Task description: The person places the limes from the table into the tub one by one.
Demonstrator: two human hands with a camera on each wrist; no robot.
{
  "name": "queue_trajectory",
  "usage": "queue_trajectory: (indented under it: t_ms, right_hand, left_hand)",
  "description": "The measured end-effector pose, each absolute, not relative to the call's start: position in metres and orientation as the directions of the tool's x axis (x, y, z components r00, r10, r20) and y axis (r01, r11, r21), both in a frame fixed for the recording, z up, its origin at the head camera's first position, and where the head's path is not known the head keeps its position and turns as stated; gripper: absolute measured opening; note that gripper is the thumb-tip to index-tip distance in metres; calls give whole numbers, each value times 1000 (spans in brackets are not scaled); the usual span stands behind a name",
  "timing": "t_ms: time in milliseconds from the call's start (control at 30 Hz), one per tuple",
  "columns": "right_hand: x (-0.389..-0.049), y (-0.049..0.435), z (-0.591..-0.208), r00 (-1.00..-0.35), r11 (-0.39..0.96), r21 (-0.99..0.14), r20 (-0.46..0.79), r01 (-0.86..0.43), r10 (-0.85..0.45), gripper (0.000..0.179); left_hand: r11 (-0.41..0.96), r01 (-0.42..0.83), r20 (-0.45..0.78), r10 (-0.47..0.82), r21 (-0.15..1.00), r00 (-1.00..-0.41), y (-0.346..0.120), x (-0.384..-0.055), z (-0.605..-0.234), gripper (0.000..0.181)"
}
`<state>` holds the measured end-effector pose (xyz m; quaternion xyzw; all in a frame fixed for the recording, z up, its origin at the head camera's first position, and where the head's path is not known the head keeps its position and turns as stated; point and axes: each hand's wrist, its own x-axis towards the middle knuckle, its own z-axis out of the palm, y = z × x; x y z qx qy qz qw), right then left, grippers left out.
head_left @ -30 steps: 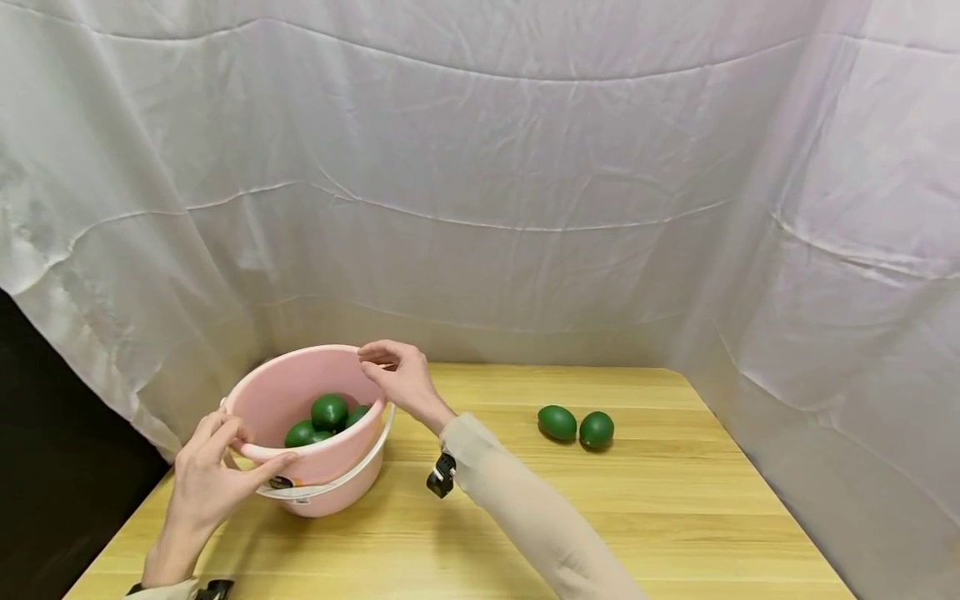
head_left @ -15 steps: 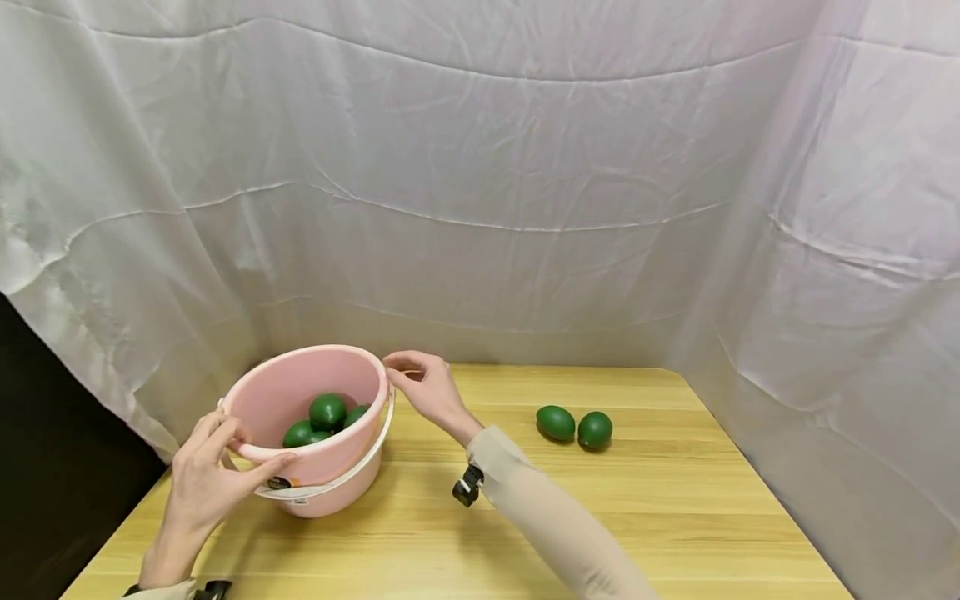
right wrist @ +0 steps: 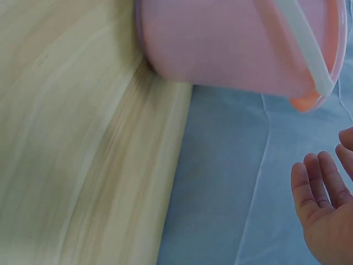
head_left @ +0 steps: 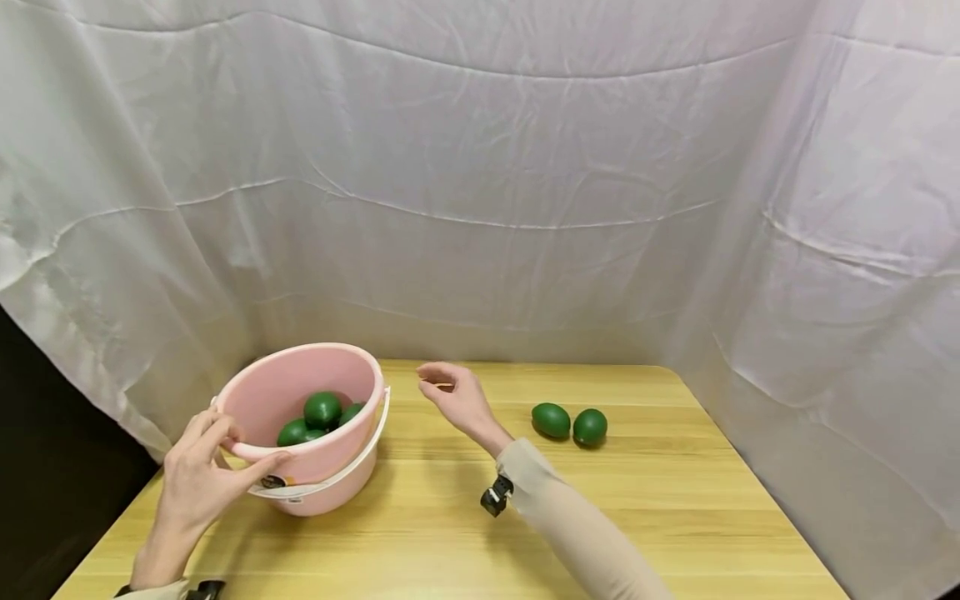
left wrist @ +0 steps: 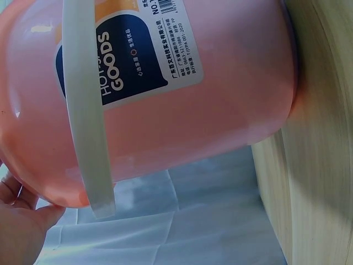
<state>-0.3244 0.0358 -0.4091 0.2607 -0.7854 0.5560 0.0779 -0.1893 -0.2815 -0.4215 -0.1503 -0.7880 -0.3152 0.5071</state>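
A pink bucket [head_left: 352, 454] stands at the left of the table, its white handle [head_left: 358, 463] hanging down across the front. Several dark green, egg-shaped fruits [head_left: 322, 411] lie inside it. At the near left rim, my left hand [head_left: 198, 475] grips the edge, fingers over the inside and thumb along the outer wall. My right hand [head_left: 461, 404] is in the air to the right of the bucket, apart from it, fingers loosely bent around nothing. Two more green fruits, one elongated [head_left: 551, 421] and one rounder [head_left: 590, 427], lie side by side on the table farther right.
The wooden table [head_left: 675, 508] ends at a right edge and a back edge, with a pale curtain [head_left: 480, 167] hanging behind and along the sides. A dark panel [head_left: 60, 467] shows at the far left. The bucket carries a printed label [left wrist: 138, 55].
My right hand has let go of the bucket's right rim and moved right, away from it. The left hand keeps its grip, and the two fruits on the table stay put.
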Motion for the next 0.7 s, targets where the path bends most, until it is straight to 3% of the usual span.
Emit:
queue_trajectory:
  t_ms: [333, 700]
  right_hand:
    - [-332, 68, -423, -871, 321, -828, 349, -459, -346, 27]
    - [-338, 113, -430, -921, 494, -787, 238, -369, -309, 34]
  left_hand:
    - [751, 547, 869, -72, 370, -489, -286, -186, -422, 59]
    - [750, 554, 881, -77, 360, -468, -283, -188, -420, 58]
